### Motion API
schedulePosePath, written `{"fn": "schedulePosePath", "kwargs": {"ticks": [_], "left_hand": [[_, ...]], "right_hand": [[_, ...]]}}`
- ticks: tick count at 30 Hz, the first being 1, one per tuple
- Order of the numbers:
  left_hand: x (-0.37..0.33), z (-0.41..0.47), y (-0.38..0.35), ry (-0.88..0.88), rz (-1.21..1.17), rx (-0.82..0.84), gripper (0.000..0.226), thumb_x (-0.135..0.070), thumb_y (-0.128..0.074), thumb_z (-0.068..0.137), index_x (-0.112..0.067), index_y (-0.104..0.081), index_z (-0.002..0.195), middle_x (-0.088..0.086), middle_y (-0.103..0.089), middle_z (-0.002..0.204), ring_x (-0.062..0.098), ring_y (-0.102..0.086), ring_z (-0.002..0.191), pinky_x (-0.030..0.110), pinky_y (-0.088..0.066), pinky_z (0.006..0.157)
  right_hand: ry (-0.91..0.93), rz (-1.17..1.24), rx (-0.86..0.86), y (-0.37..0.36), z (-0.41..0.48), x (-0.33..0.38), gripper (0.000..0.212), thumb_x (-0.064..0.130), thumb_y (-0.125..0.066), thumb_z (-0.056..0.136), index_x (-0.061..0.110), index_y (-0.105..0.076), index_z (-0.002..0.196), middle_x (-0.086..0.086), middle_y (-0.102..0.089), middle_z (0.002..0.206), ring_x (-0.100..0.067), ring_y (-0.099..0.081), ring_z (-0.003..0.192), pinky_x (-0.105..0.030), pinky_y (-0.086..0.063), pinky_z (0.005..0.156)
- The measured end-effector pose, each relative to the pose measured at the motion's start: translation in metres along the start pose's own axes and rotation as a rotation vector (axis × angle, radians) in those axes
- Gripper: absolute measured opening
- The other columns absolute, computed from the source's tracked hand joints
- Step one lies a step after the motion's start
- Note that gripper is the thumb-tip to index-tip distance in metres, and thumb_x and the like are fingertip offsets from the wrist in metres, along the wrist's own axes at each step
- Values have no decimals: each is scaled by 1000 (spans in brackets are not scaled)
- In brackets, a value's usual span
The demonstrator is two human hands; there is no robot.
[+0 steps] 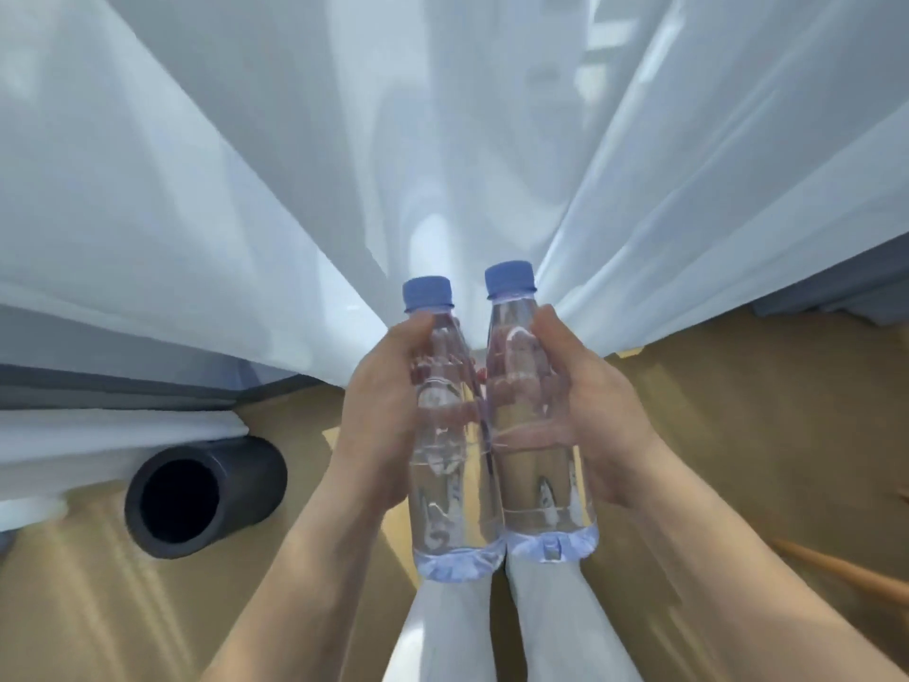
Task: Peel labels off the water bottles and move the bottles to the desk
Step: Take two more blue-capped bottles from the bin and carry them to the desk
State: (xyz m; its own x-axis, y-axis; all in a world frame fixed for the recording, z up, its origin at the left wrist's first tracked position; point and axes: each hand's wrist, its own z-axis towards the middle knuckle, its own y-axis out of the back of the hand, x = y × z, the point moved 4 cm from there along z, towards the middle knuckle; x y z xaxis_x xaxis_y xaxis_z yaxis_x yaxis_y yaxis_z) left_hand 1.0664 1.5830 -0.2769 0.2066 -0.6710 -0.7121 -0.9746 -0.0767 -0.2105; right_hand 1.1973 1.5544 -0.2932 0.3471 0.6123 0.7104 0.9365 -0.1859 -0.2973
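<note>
Two clear water bottles with blue caps are held upright side by side, touching, in the middle of the head view. Neither shows a label. My left hand [376, 411] grips the left bottle [450, 484] around its upper body. My right hand [590, 411] grips the right bottle [541, 465] the same way. Both bottles are full of water and held in the air above my legs. No desk is in view.
Sheer white curtains [196, 189] hang in front and on both sides. A dark cylindrical bin [201, 489] stands on the wooden floor [762, 435] at the lower left. My legs in light trousers [492, 632] are below the bottles. A wooden stick [846, 573] lies at the right.
</note>
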Motion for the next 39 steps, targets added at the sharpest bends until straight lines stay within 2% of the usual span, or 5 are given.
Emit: {"fn": "schedulePosePath", "kwargs": {"ticks": [14, 17, 24, 30, 39], "left_hand": [[-136, -172, 65, -310, -381, 209, 45, -32, -49, 83, 7, -64, 101, 25, -68, 94, 34, -69, 79, 44, -59, 71], [-143, -216, 86, -485, -408, 41, 57, -31, -58, 83, 16, -52, 114, 29, -54, 112, 41, -56, 100, 58, -41, 97], [-101, -314, 112, -676, -300, -437, 38, -43, -56, 78, -12, -78, 77, 15, -75, 80, 37, -71, 80, 52, -56, 77], [-31, -392, 108, -726, -314, -718, 44, -40, -48, 86, -5, -68, 103, 29, -68, 105, 53, -63, 94, 66, -51, 76], [65, -505, 161, -838, -450, -992, 36, -38, -48, 80, -17, -76, 90, 10, -76, 85, 27, -71, 72, 37, -59, 58]], "right_hand": [[180, -91, 499, -160, -105, 123, 32, 33, -52, 78, 11, -75, 84, -12, -72, 83, -28, -68, 71, -37, -58, 63], [231, -160, 606, -193, -133, 123, 44, 47, -54, 74, 13, -75, 92, -11, -73, 87, -25, -69, 71, -36, -57, 65], [324, -348, 842, -222, -199, 86, 47, 56, -49, 86, 18, -70, 102, -9, -74, 99, -31, -72, 88, -47, -59, 65], [156, -375, 1020, -225, -248, 15, 41, 53, -50, 85, 22, -72, 99, -17, -74, 94, -42, -70, 85, -57, -55, 74], [51, -494, 1294, -272, -349, -81, 46, 50, -48, 77, 19, -69, 104, -5, -73, 100, -32, -69, 88, -45, -60, 62]]}}
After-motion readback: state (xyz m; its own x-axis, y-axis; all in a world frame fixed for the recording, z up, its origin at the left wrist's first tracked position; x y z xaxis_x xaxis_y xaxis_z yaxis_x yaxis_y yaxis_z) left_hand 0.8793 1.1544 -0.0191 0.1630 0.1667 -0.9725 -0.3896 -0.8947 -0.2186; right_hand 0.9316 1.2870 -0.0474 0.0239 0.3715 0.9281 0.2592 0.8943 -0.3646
